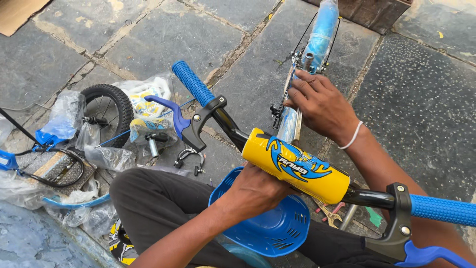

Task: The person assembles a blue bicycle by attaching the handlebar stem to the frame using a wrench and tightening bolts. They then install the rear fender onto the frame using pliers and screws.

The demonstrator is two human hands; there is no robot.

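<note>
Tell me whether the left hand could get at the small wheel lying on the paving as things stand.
Probably yes, with a stretch. The left hand rests under the yellow handlebar pad, with the blue basket below it. The small wheel lies apart on that side among plastic bags; only the knee lies between.

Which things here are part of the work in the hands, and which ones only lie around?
In the work: handlebar with yellow pad, under the left hand; bicycle frame, touched by the right hand.

Lying around: small wheel, blue basket, spanner, plastic bags, cardboard.
</note>
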